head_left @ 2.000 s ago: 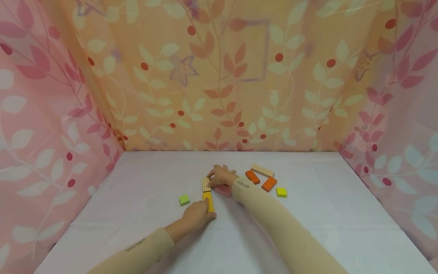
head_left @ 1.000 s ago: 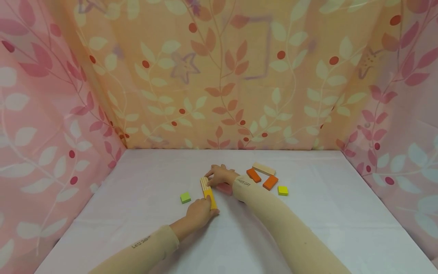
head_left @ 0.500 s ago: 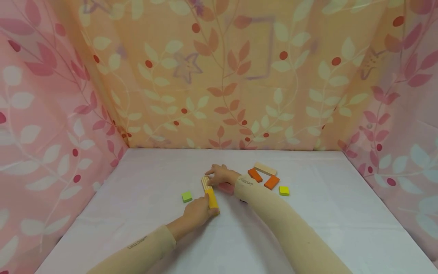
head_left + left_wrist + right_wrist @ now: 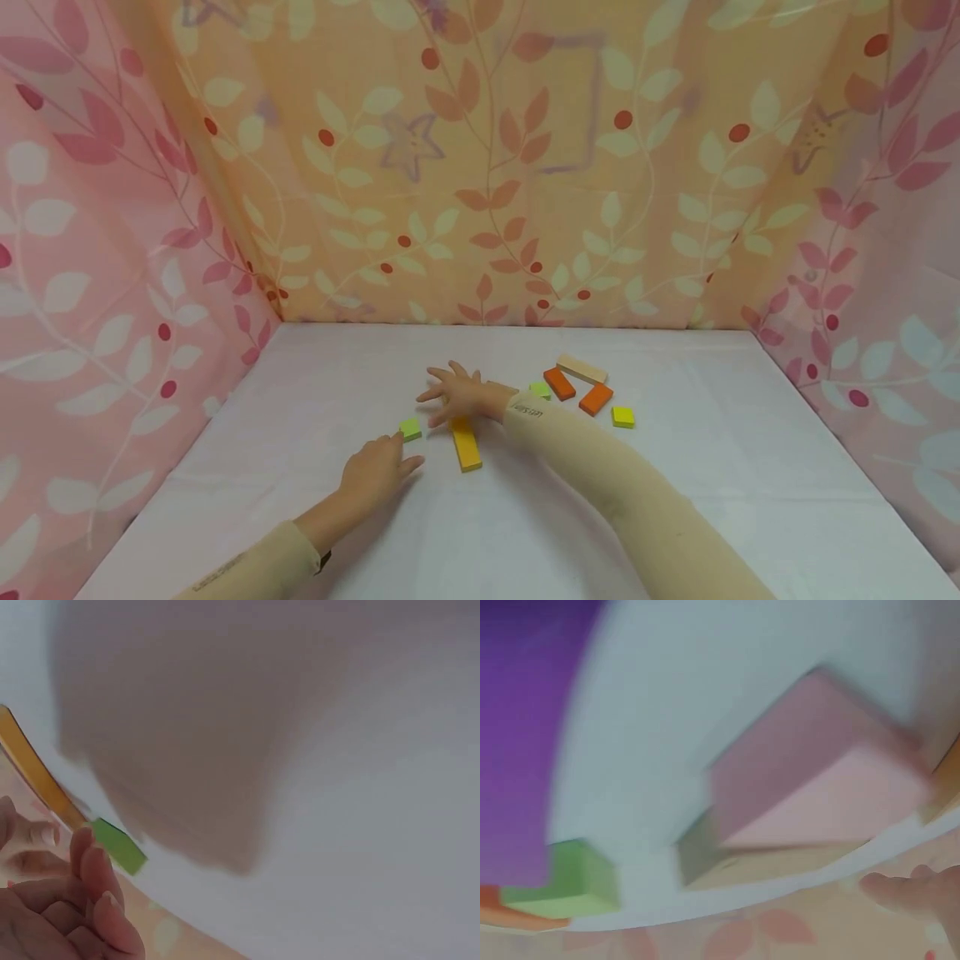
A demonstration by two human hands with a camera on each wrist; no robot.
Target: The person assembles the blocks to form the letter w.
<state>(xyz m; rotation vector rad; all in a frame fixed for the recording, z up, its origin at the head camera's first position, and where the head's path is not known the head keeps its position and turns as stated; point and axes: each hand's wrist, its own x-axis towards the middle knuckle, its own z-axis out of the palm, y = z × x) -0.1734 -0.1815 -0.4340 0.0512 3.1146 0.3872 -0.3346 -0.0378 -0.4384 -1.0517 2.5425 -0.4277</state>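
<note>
My left hand (image 4: 372, 475) has its fingertips at the near edge of a light green block (image 4: 410, 429), thumb apart; in the left wrist view the fingers overlap the block's end, and contact is unclear. My right hand (image 4: 456, 394) spreads its fingers over the far end of a yellow-orange block (image 4: 466, 444), holding nothing I can see. It hides the striped pale block seen there earlier. In the right wrist view, a pink block (image 4: 802, 765) and a plain wooden block (image 4: 780, 866) lie near the right hand's fingers (image 4: 915, 889).
Right of the hands lie two orange blocks (image 4: 558, 383), a long wooden block (image 4: 582, 369), a yellow block (image 4: 622, 417) and a second green block (image 4: 540, 390). A purple block (image 4: 525, 735) fills the right wrist view's left side. Patterned curtains (image 4: 480, 167) surround the white table (image 4: 480, 550).
My left hand has let go of the yellow-orange block and moved left to the green block. The right hand has shifted slightly left, its fingers now spread, uncovering the second green block.
</note>
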